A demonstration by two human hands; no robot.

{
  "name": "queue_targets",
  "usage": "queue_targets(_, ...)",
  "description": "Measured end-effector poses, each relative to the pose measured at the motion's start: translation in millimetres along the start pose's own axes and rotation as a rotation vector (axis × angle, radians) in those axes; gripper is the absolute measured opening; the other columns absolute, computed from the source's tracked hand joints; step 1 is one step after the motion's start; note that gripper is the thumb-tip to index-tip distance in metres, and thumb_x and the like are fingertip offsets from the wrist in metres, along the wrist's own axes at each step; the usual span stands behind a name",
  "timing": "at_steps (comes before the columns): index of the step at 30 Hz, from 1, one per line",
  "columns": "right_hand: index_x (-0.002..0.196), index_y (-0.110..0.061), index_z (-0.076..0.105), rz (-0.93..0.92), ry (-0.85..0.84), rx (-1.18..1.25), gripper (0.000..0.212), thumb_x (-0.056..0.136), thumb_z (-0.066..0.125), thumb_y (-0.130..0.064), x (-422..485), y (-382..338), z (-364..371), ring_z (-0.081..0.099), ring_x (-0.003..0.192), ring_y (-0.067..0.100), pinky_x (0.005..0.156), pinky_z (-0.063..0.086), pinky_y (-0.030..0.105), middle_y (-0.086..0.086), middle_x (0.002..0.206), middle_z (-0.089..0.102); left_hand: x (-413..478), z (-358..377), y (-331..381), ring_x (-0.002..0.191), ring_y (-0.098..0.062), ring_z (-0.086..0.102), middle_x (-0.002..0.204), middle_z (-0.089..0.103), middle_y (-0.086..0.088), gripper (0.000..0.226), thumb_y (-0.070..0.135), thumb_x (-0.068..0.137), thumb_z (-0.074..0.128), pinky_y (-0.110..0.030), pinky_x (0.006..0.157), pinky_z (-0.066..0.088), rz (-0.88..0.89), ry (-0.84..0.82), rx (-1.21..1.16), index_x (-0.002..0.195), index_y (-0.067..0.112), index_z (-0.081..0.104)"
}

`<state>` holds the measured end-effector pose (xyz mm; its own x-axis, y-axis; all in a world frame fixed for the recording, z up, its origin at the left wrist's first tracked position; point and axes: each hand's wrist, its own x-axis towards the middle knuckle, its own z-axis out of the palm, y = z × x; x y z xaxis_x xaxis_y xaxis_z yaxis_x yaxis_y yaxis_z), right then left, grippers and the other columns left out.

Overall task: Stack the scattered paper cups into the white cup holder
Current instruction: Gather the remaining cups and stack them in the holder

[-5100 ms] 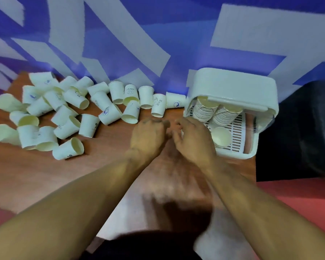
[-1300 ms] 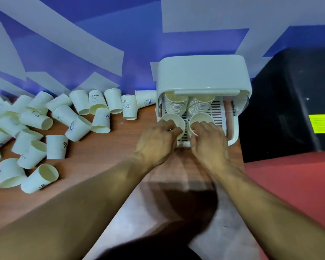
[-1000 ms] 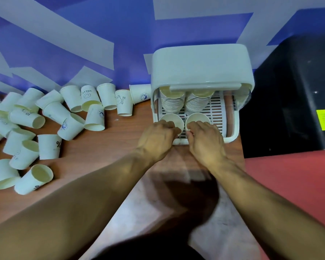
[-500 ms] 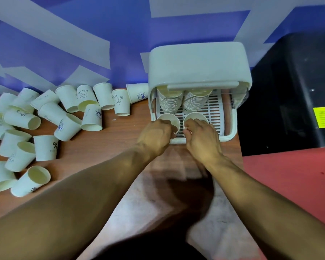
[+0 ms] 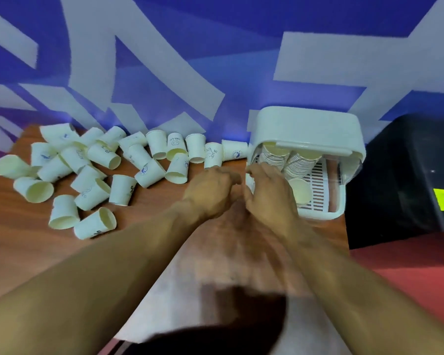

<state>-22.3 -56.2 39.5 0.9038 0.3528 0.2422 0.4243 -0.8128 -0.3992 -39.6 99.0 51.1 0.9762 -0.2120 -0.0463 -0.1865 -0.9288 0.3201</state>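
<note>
Left hand (image 5: 213,192) and right hand (image 5: 268,198) close together by the white cup holder (image 5: 305,124), fingers curled. Cannot tell if holding anything.

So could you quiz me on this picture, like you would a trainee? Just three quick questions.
1. True or false: the scattered cups lie left of the white cup holder.
2. How many tall cup stacks lean inside the holder? A one, B two, C four.
3. Which hand is nearer the holder?
Key: 1 true. 2 B. 3 the right hand; the left hand is beside it.
</note>
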Motion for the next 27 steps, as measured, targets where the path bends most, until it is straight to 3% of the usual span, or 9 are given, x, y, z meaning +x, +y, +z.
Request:
queue_targets(9,0.127,-0.018,0.052,-0.274,-0.291,-0.035,0.044,0.087,0.06,-0.034,8,-136,28,0.052,0.111,0.024,0.09,0.043,0.034,0.002,0.12,0.055,-128,-57,-99,0.107,-0.022,0.059,0.118,0.062,0.001,0.037,0.045,0.09,0.06,-0.037,0.081,0.052,-0.335,0.086,0.083,0.123,0.029,0.062)
queue_targets(14,0.129,-0.019,0.05,-0.408,-0.324,-0.059,0.044,0.089,0.058,-0.036,22,-218,55,0.05,0.11,0.023,0.087,0.044,0.036,0.001,0.121,0.053,-186,-75,-174,0.106,-0.022,0.059,0.117,0.062,0.0,0.035,0.045,0.091,0.058,-0.04,0.083,0.052,-0.533,0.115,0.018,0.12,0.026,0.063)
queue_targets(21,0.122,-0.021,0.055,-0.453,-0.375,-0.017,0.039,0.085,0.061,-0.031,61,-320,128,0.051,0.108,0.021,0.083,0.046,0.035,-0.002,0.116,0.056,-223,-88,-285,0.1,-0.02,0.06,0.117,0.061,0.005,0.033,0.042,0.09,0.059,-0.033,0.073,0.049,-0.621,0.159,-0.051,0.121,0.029,0.061)
queue_targets(24,0.121,-0.018,0.056,-0.45,-0.416,-0.016,0.038,0.086,0.062,-0.031,80,-363,164,0.053,0.107,0.022,0.086,0.048,0.038,0.0,0.116,0.058,-233,-92,-335,0.097,-0.02,0.06,0.116,0.06,0.005,0.029,0.039,0.091,0.058,-0.029,0.066,0.04,-0.623,0.15,-0.072,0.118,0.029,0.062)
queue_targets(27,0.116,-0.017,0.057,-0.417,-0.46,0.007,0.033,0.087,0.061,-0.032,97,-401,203,0.054,0.104,0.024,0.083,0.048,0.038,0.002,0.113,0.058,-241,-97,-389,0.103,-0.025,0.059,0.122,0.057,0.002,0.032,0.035,0.091,0.059,-0.032,0.07,0.045,-0.662,0.175,-0.095,0.121,0.025,0.062)
